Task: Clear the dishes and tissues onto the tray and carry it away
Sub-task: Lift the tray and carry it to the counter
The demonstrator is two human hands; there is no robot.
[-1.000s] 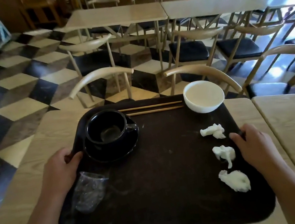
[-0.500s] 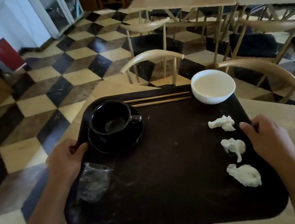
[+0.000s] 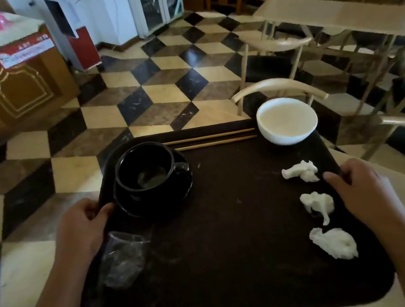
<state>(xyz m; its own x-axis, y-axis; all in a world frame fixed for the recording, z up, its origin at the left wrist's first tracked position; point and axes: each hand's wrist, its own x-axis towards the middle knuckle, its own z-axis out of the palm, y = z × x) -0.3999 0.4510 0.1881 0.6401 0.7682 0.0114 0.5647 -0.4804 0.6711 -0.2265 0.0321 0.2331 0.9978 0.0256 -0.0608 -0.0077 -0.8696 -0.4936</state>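
tray [image 3: 239, 254] near edge cut off; dark, scuffed, holds cup [image 3: 145, 173], bowl [image 3: 287, 120], tissues [image 3: 317, 203]; left hand [image 3: 79, 227] and right hand [image 3: 357, 186] grip its sides.

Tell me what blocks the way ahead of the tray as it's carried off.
Directly ahead of the tray the checkered floor looks open. A chair stands just beyond its far right corner, and a wooden counter stands off to the left.

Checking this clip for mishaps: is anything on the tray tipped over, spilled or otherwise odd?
Yes: the clear plastic cup lies on its side by the left hand. The black cup on its saucer and the white bowl stand upright; no spill visible.
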